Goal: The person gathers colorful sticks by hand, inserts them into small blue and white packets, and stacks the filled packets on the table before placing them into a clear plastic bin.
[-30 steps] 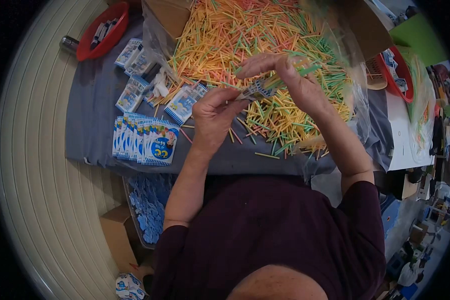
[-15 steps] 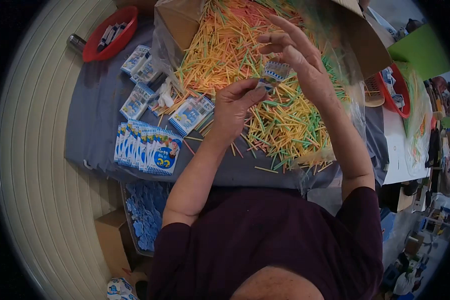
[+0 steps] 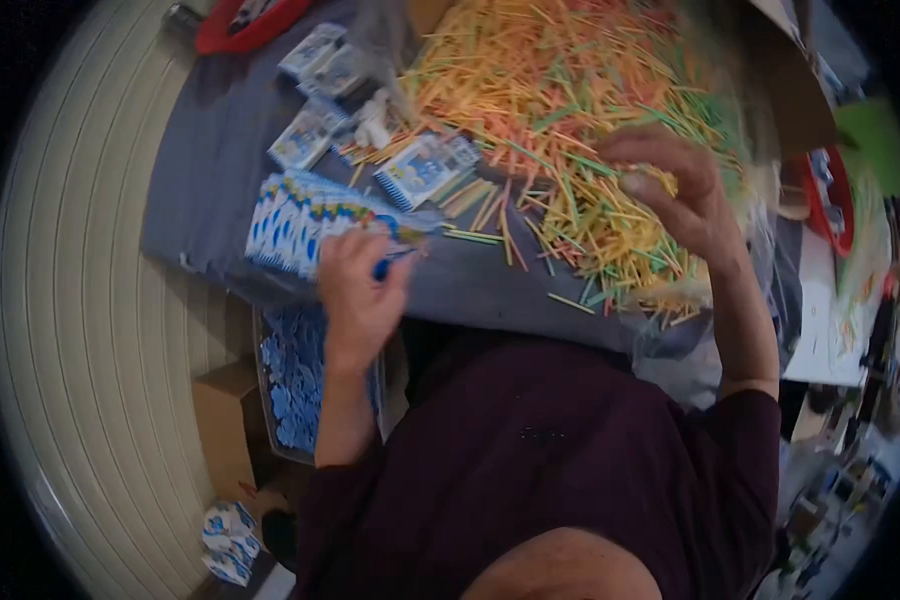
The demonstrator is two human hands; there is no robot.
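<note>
Blue-and-white packets (image 3: 305, 215) sit fanned in a row at the near left edge of the tabletop (image 3: 210, 150), which has a grey cloth over it. I see the left hand (image 3: 360, 285) at the right end of that row, fingers closed on one packet (image 3: 395, 240) that touches the row. The right hand (image 3: 675, 195) is down in the pile of coloured sticks (image 3: 560, 110) toward the right side; fingers curled on the sticks, but blur means I cannot tell if it actually grips any. More loose packets (image 3: 425, 170) lie just beside the pile's left margin. A red tray (image 3: 245, 20) sits at the far left corner. Below the near edge, a bin of blue pieces (image 3: 295, 385).
</note>
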